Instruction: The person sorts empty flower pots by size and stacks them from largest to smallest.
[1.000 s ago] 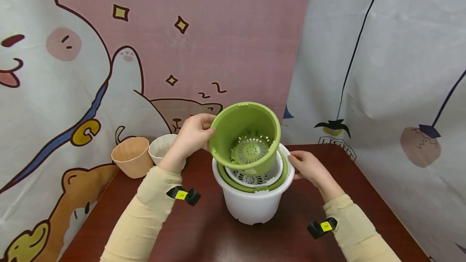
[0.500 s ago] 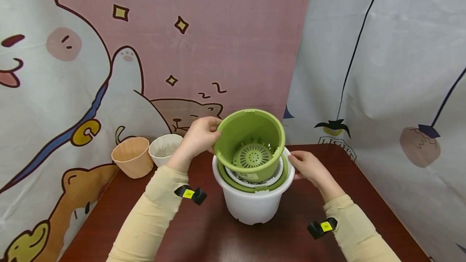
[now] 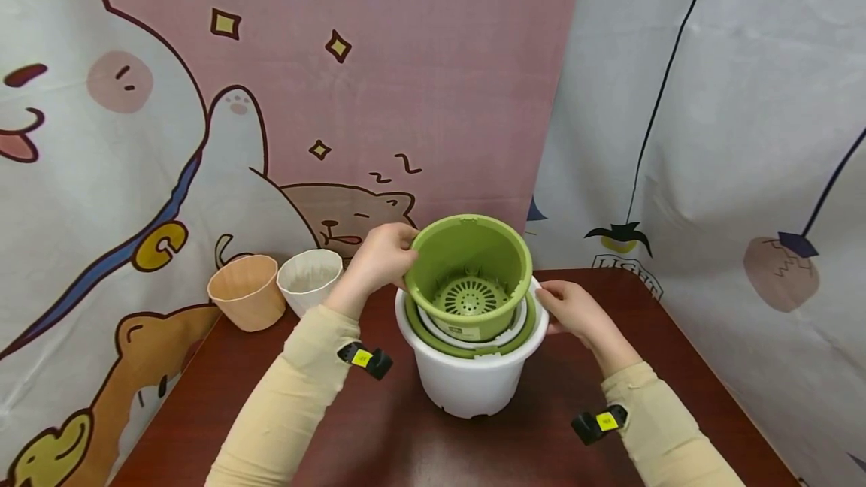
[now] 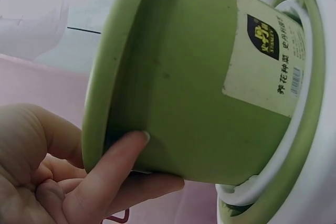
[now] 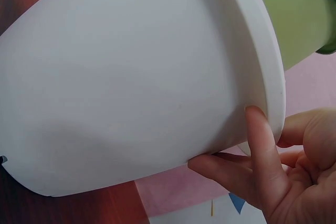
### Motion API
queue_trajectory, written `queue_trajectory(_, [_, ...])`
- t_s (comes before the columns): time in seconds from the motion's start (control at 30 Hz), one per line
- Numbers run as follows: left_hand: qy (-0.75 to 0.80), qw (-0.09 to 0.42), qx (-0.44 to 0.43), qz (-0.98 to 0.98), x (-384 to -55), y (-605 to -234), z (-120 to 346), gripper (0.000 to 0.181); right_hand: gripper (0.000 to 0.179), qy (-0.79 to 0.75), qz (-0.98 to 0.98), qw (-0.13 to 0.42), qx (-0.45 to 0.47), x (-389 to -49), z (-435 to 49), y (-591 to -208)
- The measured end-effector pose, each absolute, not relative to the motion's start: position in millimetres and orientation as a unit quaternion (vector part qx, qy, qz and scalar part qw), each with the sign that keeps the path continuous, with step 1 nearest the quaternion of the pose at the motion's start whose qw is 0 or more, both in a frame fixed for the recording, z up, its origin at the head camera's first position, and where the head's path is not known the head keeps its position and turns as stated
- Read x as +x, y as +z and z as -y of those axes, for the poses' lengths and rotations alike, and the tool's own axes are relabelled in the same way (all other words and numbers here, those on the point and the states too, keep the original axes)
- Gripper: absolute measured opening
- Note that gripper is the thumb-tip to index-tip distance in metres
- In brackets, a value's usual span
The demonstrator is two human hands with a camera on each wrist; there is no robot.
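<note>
My left hand point(image 3: 384, 255) grips the left rim of a small green flower pot point(image 3: 470, 265), its thumb and fingers on either side of the rim in the left wrist view. A label point(image 4: 265, 53) shows on the pot's outer wall. The green pot's lower part sits inside a nested stack: a smaller white pot point(image 3: 502, 338), a larger green pot point(image 3: 446, 346), and a large white pot point(image 3: 467, 385) outermost. With my right hand point(image 3: 575, 309) I hold the right rim of the large white pot, which stands upright on the table.
A peach pot point(image 3: 247, 295) and a white ribbed pot point(image 3: 307, 276) stand side by side at the table's back left. The dark red table point(image 3: 582, 389) meets printed cloth backdrops point(image 3: 433, 81) behind and at the right.
The small green pot has come down and slightly right into the stack, with my left hand following on its rim. It is tilted less now. My right hand has stayed in place.
</note>
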State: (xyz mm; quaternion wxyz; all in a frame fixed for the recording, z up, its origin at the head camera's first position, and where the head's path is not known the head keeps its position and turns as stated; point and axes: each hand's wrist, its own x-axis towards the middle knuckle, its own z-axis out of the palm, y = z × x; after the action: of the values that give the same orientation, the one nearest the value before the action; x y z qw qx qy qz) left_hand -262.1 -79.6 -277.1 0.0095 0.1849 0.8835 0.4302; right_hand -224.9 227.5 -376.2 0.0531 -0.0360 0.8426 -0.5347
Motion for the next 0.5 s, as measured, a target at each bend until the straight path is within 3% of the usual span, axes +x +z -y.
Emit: queue_trajectory(0.5, [0.416,0.022,0.176,-0.892,-267,-293,72,0.032,0.042,-0.534,-0.844,0.051,-0.032,-225,-227,-376])
